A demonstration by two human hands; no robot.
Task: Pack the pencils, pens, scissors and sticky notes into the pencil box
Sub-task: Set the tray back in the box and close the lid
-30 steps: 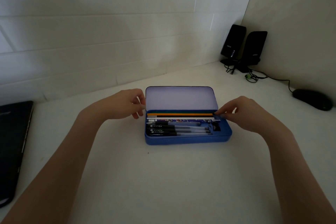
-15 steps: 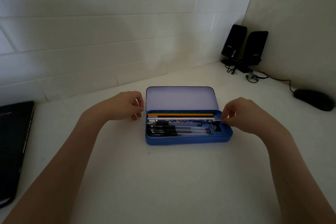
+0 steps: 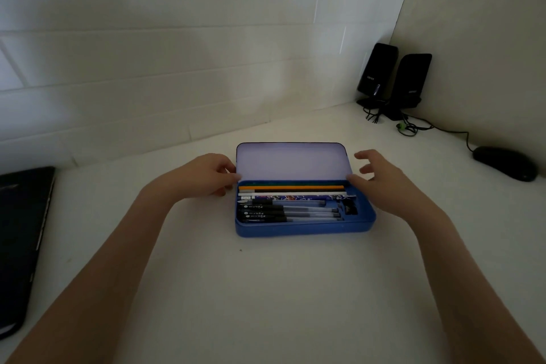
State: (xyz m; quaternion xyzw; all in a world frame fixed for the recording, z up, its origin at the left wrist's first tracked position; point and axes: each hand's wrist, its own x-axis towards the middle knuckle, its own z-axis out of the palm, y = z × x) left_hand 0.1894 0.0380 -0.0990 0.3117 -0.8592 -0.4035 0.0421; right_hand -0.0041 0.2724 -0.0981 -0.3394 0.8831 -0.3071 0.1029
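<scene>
White desk: pencil box, speakers, mouse, probably laptop.

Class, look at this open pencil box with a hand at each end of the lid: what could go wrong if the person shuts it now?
1. The white pencil lies with its right tip up against the box's right end, so the lid might catch it.
2. The left hand has fingers at the lid's hinge corner and could get pinched.
3. The right hand is spread open beside the lid, so the closing may be lopsided.

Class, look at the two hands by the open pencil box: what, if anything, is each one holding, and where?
The left hand holds the lid by its left edge. The right hand, fingers spread, holds nothing; it sits beside the lid's right edge.
</scene>
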